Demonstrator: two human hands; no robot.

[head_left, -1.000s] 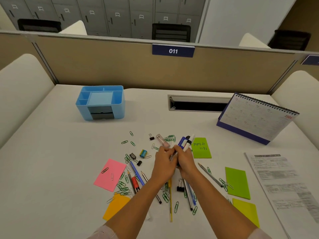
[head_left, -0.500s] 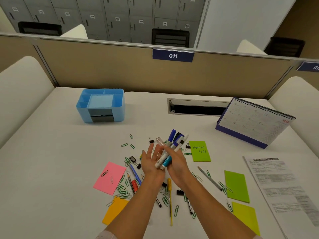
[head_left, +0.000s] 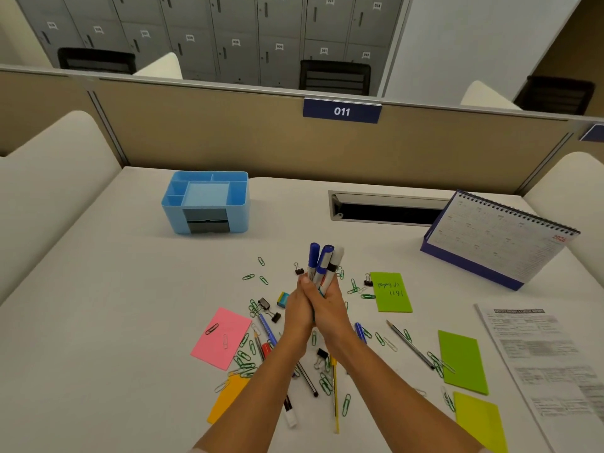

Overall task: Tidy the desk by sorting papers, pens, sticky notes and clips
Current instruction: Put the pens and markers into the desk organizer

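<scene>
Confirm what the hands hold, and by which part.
The left hand and right hand together grip a bundle of markers by the lower barrels; the capped ends stick up above.

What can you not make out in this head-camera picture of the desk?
Head view:
- markers: lower barrels hidden by the left hand and right hand gripping them.
- printed sheet: text blurred, cut by the right edge.
- calendar: dates too small.
- organiser drawer: contents hidden by its front.

Glossy plastic organizer (head_left: 209, 204) on matt white desk (head_left: 98, 322).
</scene>
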